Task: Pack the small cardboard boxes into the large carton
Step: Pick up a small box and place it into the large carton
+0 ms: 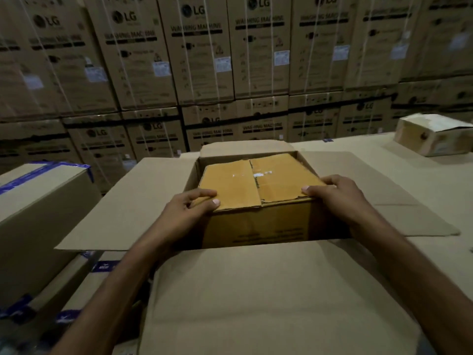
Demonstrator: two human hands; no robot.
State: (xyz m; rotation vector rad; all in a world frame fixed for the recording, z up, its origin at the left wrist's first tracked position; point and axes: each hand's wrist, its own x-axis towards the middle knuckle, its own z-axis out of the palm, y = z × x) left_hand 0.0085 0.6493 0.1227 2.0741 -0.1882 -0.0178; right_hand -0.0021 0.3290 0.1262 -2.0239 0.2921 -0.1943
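Observation:
A small yellowish-brown cardboard box (253,183) sits partly inside the mouth of the large open carton (122,206), its top above the carton's rim. My left hand (189,206) grips the box's near left corner, thumb on the top. My right hand (335,193) grips its near right corner, thumb on top and fingers down the side. The carton's four flaps are spread outward; the near flap (268,290) lies under my forearms. What lies deeper in the carton is hidden.
Another small pale box (432,134) lies on the flat cardboard surface at the far right. A brown carton with blue tape (38,201) stands at the left, with more below it. Stacked washing-machine cartons (230,60) wall off the back.

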